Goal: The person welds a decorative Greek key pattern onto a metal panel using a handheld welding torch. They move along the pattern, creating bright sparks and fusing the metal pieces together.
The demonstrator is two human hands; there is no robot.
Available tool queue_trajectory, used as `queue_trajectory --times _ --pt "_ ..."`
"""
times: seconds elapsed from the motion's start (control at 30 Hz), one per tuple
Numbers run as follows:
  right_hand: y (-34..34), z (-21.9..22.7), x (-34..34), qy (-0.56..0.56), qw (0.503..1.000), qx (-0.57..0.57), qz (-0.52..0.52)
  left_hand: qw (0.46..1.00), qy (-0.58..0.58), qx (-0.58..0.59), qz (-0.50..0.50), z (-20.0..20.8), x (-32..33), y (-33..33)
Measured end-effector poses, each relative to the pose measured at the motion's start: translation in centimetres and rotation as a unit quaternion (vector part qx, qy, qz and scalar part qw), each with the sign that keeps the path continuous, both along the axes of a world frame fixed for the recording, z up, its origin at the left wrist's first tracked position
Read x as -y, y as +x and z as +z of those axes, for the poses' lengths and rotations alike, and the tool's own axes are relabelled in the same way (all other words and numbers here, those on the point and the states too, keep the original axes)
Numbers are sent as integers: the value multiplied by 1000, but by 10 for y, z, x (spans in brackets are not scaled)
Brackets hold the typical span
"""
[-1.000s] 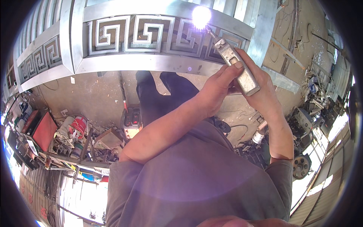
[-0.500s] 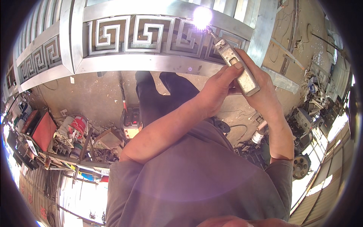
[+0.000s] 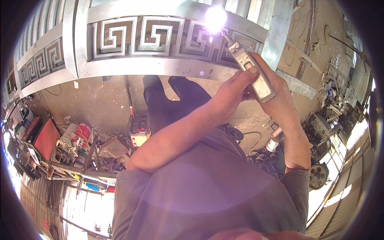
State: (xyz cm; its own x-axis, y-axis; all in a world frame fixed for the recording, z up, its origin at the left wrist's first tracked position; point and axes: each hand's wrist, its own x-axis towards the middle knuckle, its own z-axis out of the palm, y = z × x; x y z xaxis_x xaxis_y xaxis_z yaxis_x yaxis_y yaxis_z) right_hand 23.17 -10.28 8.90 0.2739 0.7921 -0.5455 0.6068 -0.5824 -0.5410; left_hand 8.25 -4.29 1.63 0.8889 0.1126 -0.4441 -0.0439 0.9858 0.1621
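Note:
Both my hands are closed around a boxy, worn metal welding torch [image 3: 262, 86]. My left hand [image 3: 229, 98] reaches across from the left, with its thumb resting on the torch's recessed switch area. From the right, my right hand [image 3: 279, 96] wraps the torch's far side; some of its fingers are hidden. At the nozzle burns a blinding white-violet arc [image 3: 215, 19], on or very near the upper edge of the silvery metal panel [image 3: 152, 66]. Its glare hides the exact contact spot. Square spiral fretwork [image 3: 157, 37] fills the panel's framed strip.
A box-shaped machine with red-topped controls [image 3: 139, 128] stands on the floor by my legs. At the left are a red bucket [image 3: 82, 134] and a red panel [image 3: 46, 140] amid scrap. A white can [image 3: 273, 144] and a spoked wheel [image 3: 319, 176] lie to the right.
The torch and its arc have shifted very slightly to the right along the panel's edge. Both hands keep the same hold.

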Motion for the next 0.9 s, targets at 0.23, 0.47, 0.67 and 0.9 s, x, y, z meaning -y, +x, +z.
queue_trajectory --times 0.23,0.47,0.67,0.9 --pt "0 1 1 -2 1000 3 -5 1000 -3 -5 5 1 2 2" --pt "1 3 4 -3 1000 -7 -14 1000 -8 -13 12 -1 6 5" --pt "-3 8 10 -2 1000 -13 -27 1000 -8 -30 -4 0 13 3" --pt "-6 1 8 25 999 -25 -32 1000 -16 -19 -5 -6 11 2"
